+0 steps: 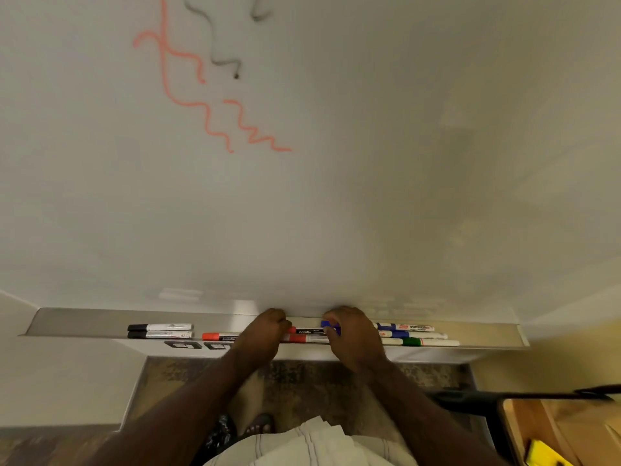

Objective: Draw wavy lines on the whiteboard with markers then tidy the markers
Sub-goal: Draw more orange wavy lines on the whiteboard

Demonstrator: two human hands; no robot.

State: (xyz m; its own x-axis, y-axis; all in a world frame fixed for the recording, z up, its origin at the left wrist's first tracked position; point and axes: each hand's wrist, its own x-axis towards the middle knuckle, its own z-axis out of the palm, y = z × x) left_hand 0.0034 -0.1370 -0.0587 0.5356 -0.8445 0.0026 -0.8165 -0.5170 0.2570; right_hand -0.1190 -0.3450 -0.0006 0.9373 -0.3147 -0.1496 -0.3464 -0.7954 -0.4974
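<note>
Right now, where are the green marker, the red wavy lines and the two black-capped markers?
green marker (412, 342), head view, on its green band.
red wavy lines (208, 121), head view, on a lower curve.
black-capped markers (161, 330), head view, between their white barrels.

The whiteboard (336, 196) is smooth and faintly glossy, giving dim reflections just above its tray (84, 322), which looks like matt grey metal. The markers (161, 330) have shiny plastic barrels with printed labels. At five o'clock stands a smooth, light wooden surface (554, 428); the floor (319, 375) looks mottled and matt.
</note>
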